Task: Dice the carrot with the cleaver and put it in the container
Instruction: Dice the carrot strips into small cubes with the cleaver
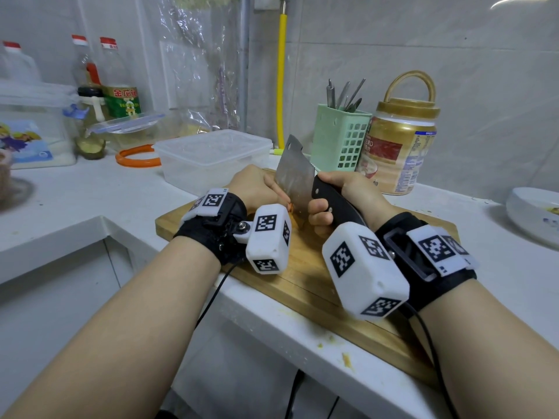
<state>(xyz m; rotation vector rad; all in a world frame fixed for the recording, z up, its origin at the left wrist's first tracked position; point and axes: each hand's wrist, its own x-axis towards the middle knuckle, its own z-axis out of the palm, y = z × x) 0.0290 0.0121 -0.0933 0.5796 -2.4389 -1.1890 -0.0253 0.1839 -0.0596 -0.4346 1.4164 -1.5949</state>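
My right hand (341, 201) grips the black handle of the cleaver (295, 176), whose steel blade stands on edge over the wooden cutting board (317, 285). My left hand (254, 186) lies curled on the board just left of the blade, over the carrot (291, 208). Only a sliver of orange shows between the blade and the white tracker block on my left wrist; the carrot is otherwise hidden. The clear plastic container (211, 155) stands open behind my left hand, and it looks empty.
A green utensil basket (340, 140) and a gold-lidded jar (399, 152) stand behind the board. An orange ring (136, 157), bottles and lidded tubs crowd the back left. A white bowl (535, 213) sits at far right. The counter edge runs under my forearms.
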